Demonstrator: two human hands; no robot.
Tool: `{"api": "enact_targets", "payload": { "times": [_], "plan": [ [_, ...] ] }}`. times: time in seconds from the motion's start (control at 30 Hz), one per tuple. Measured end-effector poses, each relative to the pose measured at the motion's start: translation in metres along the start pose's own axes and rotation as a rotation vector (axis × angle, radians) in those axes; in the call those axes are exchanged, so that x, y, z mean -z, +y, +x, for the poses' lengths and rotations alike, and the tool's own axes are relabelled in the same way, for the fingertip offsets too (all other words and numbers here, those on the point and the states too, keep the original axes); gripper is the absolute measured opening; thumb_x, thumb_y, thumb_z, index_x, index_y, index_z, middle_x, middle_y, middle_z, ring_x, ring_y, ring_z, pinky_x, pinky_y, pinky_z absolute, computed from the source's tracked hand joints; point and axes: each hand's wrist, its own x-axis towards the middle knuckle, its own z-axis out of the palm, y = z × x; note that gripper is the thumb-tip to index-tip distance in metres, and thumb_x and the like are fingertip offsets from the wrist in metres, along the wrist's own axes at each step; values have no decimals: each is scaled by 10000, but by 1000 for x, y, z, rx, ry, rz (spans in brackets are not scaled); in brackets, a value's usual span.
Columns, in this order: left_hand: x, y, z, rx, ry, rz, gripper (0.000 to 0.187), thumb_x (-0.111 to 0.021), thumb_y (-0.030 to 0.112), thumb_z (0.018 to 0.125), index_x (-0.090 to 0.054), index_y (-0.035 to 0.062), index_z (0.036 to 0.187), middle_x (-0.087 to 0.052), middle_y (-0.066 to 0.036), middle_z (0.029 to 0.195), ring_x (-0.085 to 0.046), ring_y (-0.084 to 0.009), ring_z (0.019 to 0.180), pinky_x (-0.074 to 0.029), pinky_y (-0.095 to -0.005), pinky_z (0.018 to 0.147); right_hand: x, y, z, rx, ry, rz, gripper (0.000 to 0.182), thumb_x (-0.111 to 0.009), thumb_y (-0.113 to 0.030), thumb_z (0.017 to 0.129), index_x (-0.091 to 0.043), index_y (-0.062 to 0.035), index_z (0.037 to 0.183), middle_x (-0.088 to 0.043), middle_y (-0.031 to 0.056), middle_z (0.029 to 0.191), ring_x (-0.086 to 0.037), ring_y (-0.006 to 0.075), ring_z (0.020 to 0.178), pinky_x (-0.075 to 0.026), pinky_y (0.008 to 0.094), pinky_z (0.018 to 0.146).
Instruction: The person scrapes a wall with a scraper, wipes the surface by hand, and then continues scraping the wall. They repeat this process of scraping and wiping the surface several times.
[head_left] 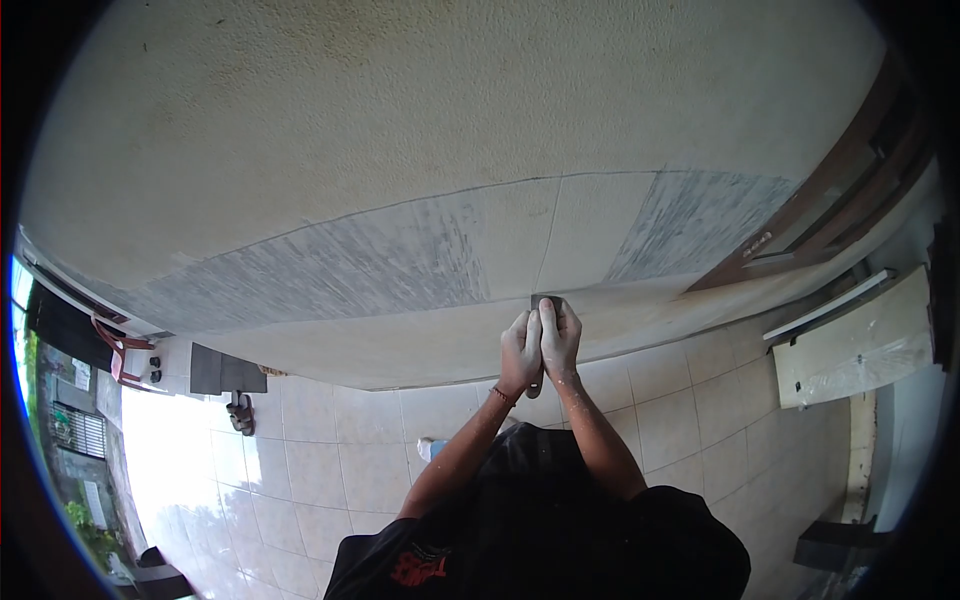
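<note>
Both hands grip one scraper [537, 299], its flat dark blade pointing up at the wall [330, 100] and the holed end of its handle showing below my wrists. My left hand [519, 350] is closed around the handle from the left. From the right, my right hand [560, 338] wraps it too, thumb laid up along the blade. White dust coats both hands. The blade's edge lies at the lower border of a pale painted strip [560, 230]. Grey scraped bands [350, 255] flank that strip on the left and right.
A brown wooden door [810, 215] stands at the right of the wall. Below is a tiled floor [310, 420] with sandals [240, 412] and a grey mat [222, 370] at left. A red chair [122, 350] is farther left; a plastic-wrapped panel [850, 345] is at right.
</note>
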Motion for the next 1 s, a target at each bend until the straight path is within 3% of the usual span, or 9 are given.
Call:
{"api": "enact_targets", "payload": {
  "times": [0.6, 0.73, 0.9, 1.0],
  "plan": [
    [0, 20, 11, -43, 13, 10, 330, -463, 186, 1008, -504, -40, 771, -488, -72, 620, -409, -94, 645, -391, -321, 552, -11, -29, 10, 24, 25, 110, 243, -534, -177, 1001, -564, -24, 814, -541, -40, 723, -458, 36, 663, -397, 222, 590],
    [0, 1, 6, -20, 35, 46, 343, -468, 195, 1006, -501, -41, 759, -483, -81, 613, -411, -92, 649, -386, -325, 548, -6, 6, 1, -37, 50, 119, 239, -535, -172, 1000, -571, -22, 818, -555, -34, 742, -470, 42, 673, -412, 224, 606],
    [2, 37, 12, -45, 28, 18, 347, -460, 196, 1010, -495, -44, 762, -467, -100, 607, -411, -90, 636, -378, -328, 529, -11, -43, 15, -6, 19, 107, 243, -543, -168, 995, -575, -15, 810, -552, -34, 736, -469, 52, 688, -403, 229, 607],
    [1, 32, 11, -59, 37, 45, 344, -462, 190, 1012, -495, -47, 765, -445, -111, 593, -406, -83, 620, -368, -330, 511, -12, -29, 11, 8, 59, 103, 263, -539, -168, 995, -571, -15, 784, -543, -37, 719, -456, 51, 684, -391, 231, 597]
  ]
}}
